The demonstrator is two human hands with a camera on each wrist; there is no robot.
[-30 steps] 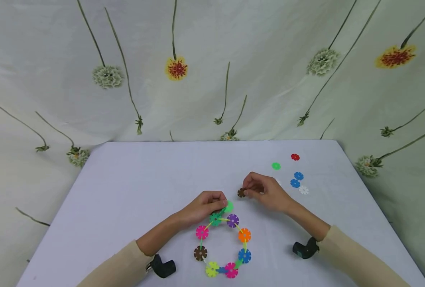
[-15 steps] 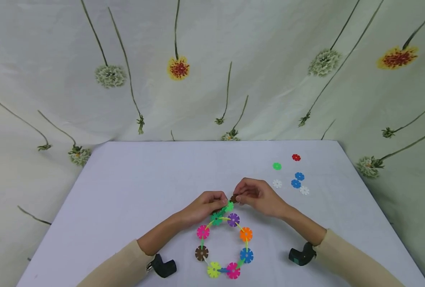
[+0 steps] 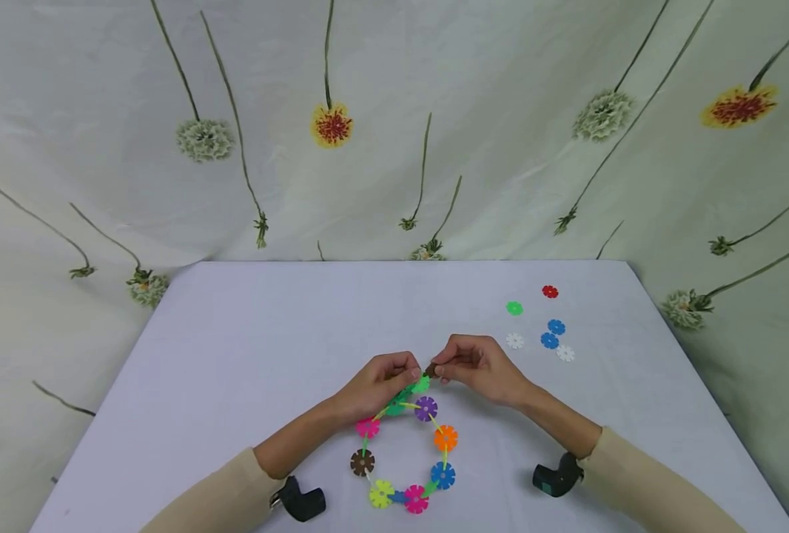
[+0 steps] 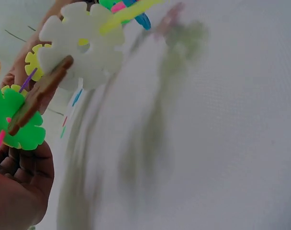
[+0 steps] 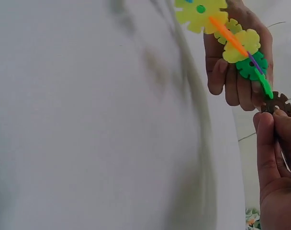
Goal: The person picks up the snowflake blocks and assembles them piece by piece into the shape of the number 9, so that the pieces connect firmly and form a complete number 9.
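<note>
Slotted interlocking discs in many colours form a ring with a short tail. In the head view my left hand (image 3: 383, 383) pinches the tail by its light green disc (image 3: 422, 385). My right hand (image 3: 482, 369) pinches a brown disc (image 3: 431, 371) between thumb and fingers, held up against the light green one. From the right wrist the brown disc (image 5: 279, 101) shows flat, its rim meeting the green disc (image 5: 264, 86), which is edge-on. Hanging below the hands, the ring includes a purple disc (image 3: 425, 409), an orange disc (image 3: 445, 437) and a yellow disc (image 3: 381, 494).
Loose discs lie at the right back of the white table (image 3: 268, 318): a red disc (image 3: 550, 292), a green disc (image 3: 514, 308), two blue and two white. Black wrist cameras hang under both forearms. A flower-printed cloth (image 3: 368, 192) stands behind the table.
My right hand has brought the brown disc left and down to the light green disc, uncovering a white disc on the table. The ring has shifted slightly left in the last half second.
</note>
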